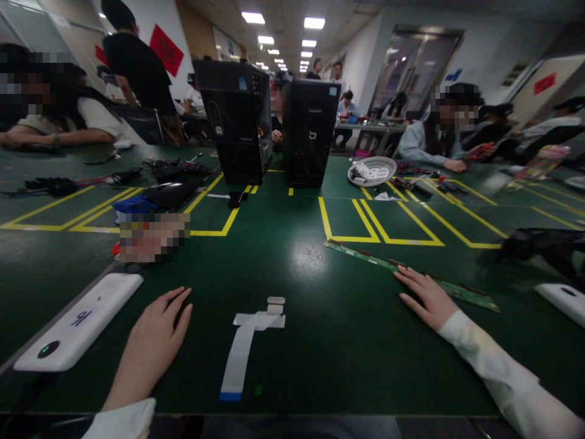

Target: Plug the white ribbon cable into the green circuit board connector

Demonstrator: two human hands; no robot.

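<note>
My left hand (153, 341) rests on the green tabletop with its fingers loosely stretched out and nothing in it. To its right lies a white flat ribbon cable (240, 356) with a blue end and a connector at the top. Further right, my right hand (427, 299) reaches over a long, narrow green circuit board (470, 296). Its fingers are extended across the middle of the board, hiding part of it, and seem to touch it. The board lies flat, slanting down to the right.
A white device (80, 323) lies left of my left hand; another white device (564, 302) sits at the right edge. Two black computer towers (311, 134) stand ahead. A white basket (372, 171), cables (50, 186) and a black bag (542, 250) lie around. Several people sit beyond.
</note>
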